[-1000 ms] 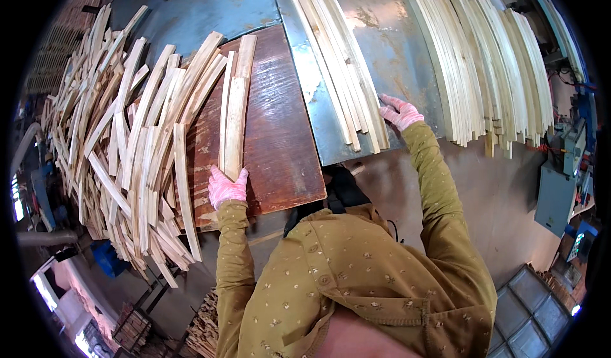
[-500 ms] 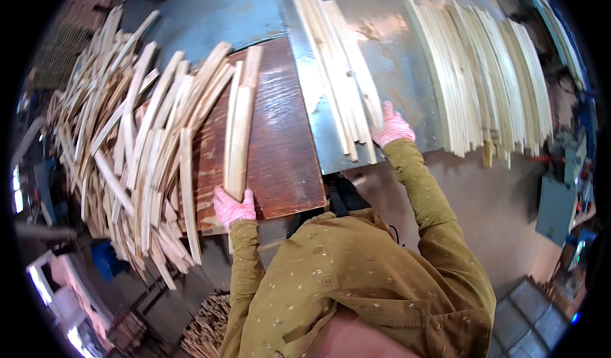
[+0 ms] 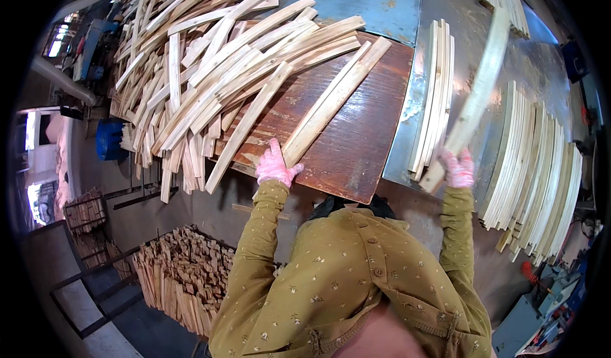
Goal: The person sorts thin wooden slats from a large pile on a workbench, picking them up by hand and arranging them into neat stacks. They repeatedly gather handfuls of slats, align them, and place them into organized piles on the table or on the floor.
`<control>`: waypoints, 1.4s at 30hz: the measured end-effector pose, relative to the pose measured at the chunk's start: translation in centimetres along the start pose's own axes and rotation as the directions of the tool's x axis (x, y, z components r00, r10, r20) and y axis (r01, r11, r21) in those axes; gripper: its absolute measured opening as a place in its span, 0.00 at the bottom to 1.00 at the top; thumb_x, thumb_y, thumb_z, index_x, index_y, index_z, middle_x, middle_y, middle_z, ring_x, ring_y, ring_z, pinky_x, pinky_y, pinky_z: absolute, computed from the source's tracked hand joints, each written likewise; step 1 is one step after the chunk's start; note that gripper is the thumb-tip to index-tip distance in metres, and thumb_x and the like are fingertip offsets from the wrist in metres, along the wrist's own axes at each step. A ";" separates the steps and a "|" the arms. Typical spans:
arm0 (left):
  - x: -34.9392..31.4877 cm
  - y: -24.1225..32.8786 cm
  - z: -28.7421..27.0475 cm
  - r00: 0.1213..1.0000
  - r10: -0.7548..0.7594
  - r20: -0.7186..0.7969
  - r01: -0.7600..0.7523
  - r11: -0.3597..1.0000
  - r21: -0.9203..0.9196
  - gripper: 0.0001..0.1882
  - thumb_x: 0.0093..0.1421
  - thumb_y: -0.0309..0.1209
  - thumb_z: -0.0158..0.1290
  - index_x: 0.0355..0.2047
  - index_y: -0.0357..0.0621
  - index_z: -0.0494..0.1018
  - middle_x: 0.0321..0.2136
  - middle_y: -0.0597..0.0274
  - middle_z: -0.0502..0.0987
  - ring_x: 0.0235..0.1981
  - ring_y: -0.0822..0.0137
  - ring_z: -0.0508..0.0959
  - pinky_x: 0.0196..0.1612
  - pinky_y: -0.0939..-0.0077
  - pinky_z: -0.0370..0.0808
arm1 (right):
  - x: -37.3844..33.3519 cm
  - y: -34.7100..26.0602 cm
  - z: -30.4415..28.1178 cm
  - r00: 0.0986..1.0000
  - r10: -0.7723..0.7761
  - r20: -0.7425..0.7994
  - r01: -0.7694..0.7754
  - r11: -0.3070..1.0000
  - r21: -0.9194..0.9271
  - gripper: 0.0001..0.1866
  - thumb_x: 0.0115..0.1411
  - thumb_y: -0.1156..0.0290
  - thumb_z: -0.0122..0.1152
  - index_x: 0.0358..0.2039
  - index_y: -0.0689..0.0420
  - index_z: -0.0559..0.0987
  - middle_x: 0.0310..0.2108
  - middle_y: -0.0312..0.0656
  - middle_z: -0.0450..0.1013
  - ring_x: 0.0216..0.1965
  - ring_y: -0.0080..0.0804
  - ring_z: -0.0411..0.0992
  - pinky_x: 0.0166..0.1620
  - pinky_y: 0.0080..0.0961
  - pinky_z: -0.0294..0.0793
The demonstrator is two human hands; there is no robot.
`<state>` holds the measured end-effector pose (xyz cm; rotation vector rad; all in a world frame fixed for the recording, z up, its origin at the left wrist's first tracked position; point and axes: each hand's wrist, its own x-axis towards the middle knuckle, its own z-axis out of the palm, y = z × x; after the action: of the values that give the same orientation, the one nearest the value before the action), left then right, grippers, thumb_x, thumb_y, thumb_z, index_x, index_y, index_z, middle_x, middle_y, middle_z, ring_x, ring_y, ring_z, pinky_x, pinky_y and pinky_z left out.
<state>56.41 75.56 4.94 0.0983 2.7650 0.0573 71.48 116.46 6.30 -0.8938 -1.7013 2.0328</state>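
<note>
My left hand (image 3: pixel 275 167), in a pink-and-white glove, cups the near end of a pale wooden slat (image 3: pixel 334 106), its thumb and fingers on either side. A narrower strip lies along that slat on the reddish-brown board (image 3: pixel 363 161). My right hand (image 3: pixel 459 168), gloved alike, grips another wooden slat (image 3: pixel 478 94) near its lower end. This slat is smeared by motion and slants over the metal tabletop (image 3: pixel 401 148). Just left of it lies a small row of slats (image 3: pixel 434 97).
A big jumbled heap of slats (image 3: pixel 210 59) covers the left side. At the right, a neat row of slats (image 3: pixel 525 167) overhangs the table's near edge. Below left stands a crate of upright wood pieces (image 3: pixel 184 275). A blue bin (image 3: pixel 110 140) sits beyond it.
The view has turned, so the table sits differently in it. My right hand has raised a slat from the middle row and swung it rightward. My left hand stays at its slat's end.
</note>
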 end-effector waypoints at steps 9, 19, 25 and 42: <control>1.2 -2.7 0.0 0.470 0.760 0.449 0.666 0.029 -0.745 0.34 0.57 0.47 0.59 0.55 0.34 0.66 0.38 0.47 0.77 0.39 0.54 0.79 0.40 0.53 0.79 | -0.6 8.1 16.8 0.970 0.239 0.045 -0.170 0.800 -0.576 0.34 0.51 0.58 0.69 0.54 0.65 0.70 0.42 0.53 0.75 0.44 0.46 0.74 0.50 0.37 0.71; -2.8 -1.1 -0.3 0.488 0.805 0.338 0.710 -0.140 -0.690 0.36 0.52 0.43 0.62 0.55 0.34 0.65 0.42 0.45 0.76 0.40 0.53 0.80 0.42 0.56 0.80 | -3.3 4.1 21.6 0.733 0.406 0.547 -0.600 0.765 0.236 0.34 0.59 0.53 0.62 0.59 0.60 0.66 0.50 0.46 0.70 0.50 0.32 0.69 0.53 0.32 0.69; -4.2 -3.9 -2.7 0.776 0.530 0.342 0.203 0.303 -0.931 0.30 0.56 0.39 0.57 0.55 0.34 0.67 0.43 0.60 0.77 0.43 0.69 0.76 0.51 0.72 0.71 | -4.1 8.9 23.7 0.786 0.450 0.424 -0.422 0.892 -0.164 0.40 0.59 0.52 0.62 0.60 0.70 0.61 0.54 0.49 0.68 0.55 0.32 0.66 0.56 0.25 0.65; -3.1 0.5 0.1 0.841 0.515 0.166 -0.337 0.738 -0.585 0.45 0.63 0.53 0.46 0.67 0.36 0.40 0.58 0.33 0.61 0.56 0.44 0.68 0.57 0.64 0.67 | -7.0 9.9 26.9 0.819 0.460 0.343 -0.493 0.870 0.011 0.40 0.52 0.53 0.70 0.59 0.60 0.64 0.47 0.48 0.73 0.48 0.40 0.72 0.49 0.34 0.72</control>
<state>59.40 75.84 6.00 0.5515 2.2404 0.8591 60.36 89.76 0.71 -1.0800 -1.6303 2.7116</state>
